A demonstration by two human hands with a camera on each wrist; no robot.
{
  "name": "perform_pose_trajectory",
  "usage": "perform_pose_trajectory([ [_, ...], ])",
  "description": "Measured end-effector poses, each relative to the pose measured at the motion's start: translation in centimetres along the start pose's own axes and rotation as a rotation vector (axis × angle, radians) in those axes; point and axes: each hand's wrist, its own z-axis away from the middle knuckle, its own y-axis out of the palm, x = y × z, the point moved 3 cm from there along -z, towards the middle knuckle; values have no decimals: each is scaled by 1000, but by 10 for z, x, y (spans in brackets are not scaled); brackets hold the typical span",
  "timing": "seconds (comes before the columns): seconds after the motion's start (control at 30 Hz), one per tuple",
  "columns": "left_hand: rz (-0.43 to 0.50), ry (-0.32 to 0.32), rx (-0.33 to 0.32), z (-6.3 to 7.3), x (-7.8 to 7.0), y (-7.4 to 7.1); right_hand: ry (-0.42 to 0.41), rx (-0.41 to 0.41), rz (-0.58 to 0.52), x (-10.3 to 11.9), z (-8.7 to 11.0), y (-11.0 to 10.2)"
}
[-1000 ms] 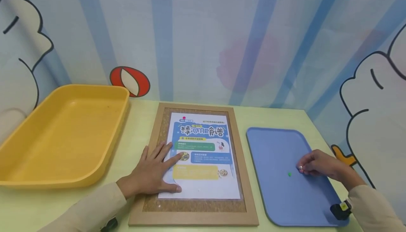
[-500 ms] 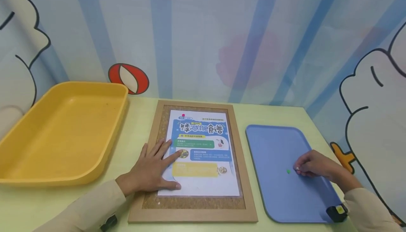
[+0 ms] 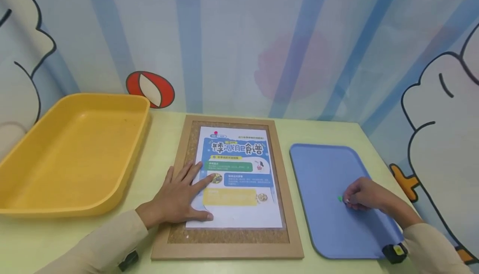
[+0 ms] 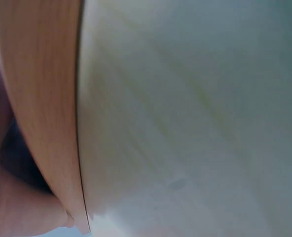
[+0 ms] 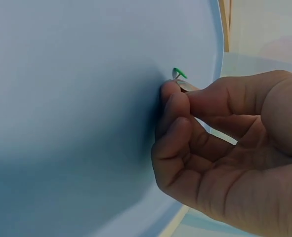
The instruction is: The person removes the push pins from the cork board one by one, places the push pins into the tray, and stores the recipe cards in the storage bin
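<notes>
My left hand (image 3: 176, 202) lies spread on a printed paper sheet (image 3: 243, 215), fingers straight, thumb near the sheet's lower left. Under the sheet is a wood-framed cork board (image 3: 228, 251); a pink thumbtack (image 3: 216, 132) sits at the sheet's upper left. The left wrist view shows mostly the board's wooden frame (image 4: 42, 89). Over the blue tray (image 3: 322, 228), my right hand (image 3: 368, 195) pinches a small silvery thumbtack (image 5: 186, 86) between thumb and index finger; its point is hidden. Just beyond the fingertips lies a green thumbtack (image 5: 180, 73) with its pin showing.
A deep yellow tray (image 3: 136, 157) stands to the left of the board. Behind the pale table (image 3: 318, 126) rises a wall covering (image 3: 239, 45) with printed cartoon shapes. A small white speck (image 3: 187, 236) shows on the cork, lower left.
My right hand has moved left across the blue tray, carrying the silvery thumbtack up beside the green one. The left hand stays in place on the sheet. The head view has tilted slightly.
</notes>
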Motion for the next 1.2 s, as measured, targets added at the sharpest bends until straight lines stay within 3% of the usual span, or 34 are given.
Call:
perform_pose_trajectory([
  [0.37,-3,3,-5,-1,0,-3,-11,-7,101,13,-2,-3],
  [1.2,-13,-11,11,0,-1,-2,-6,11,92,17,-3,2],
])
